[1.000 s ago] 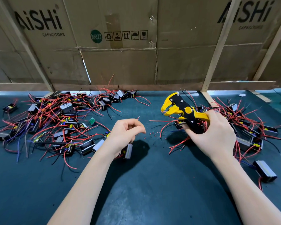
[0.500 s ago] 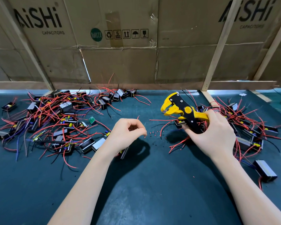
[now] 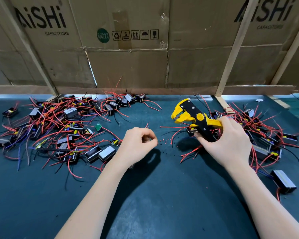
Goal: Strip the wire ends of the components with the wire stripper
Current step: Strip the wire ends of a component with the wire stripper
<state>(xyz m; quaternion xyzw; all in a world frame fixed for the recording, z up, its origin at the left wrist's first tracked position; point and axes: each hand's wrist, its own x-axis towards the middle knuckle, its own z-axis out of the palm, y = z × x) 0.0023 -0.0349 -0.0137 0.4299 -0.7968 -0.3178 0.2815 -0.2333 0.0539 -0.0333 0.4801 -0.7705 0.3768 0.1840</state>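
Observation:
My right hand (image 3: 228,144) grips the handles of the yellow and black wire stripper (image 3: 192,116), whose jaws point up and to the left, open and empty. My left hand (image 3: 136,145) is curled at the centre of the mat, holding a small black component that is almost wholly hidden under it. That component's red wire (image 3: 147,125) pokes up past the fingers. About a hand's width separates the stripper's jaws from my left hand. Tiny red insulation bits (image 3: 164,140) lie between the hands.
A large pile of black components with red, blue and black wires (image 3: 59,128) covers the left of the dark green mat (image 3: 162,195). A second pile (image 3: 266,135) lies behind my right hand, with a lone component (image 3: 283,181) nearer. A cardboard wall (image 3: 128,66) closes the back.
My left hand has turned slightly and drawn the component further under it, so the block is nearly out of sight. The right hand and stripper have stayed in place.

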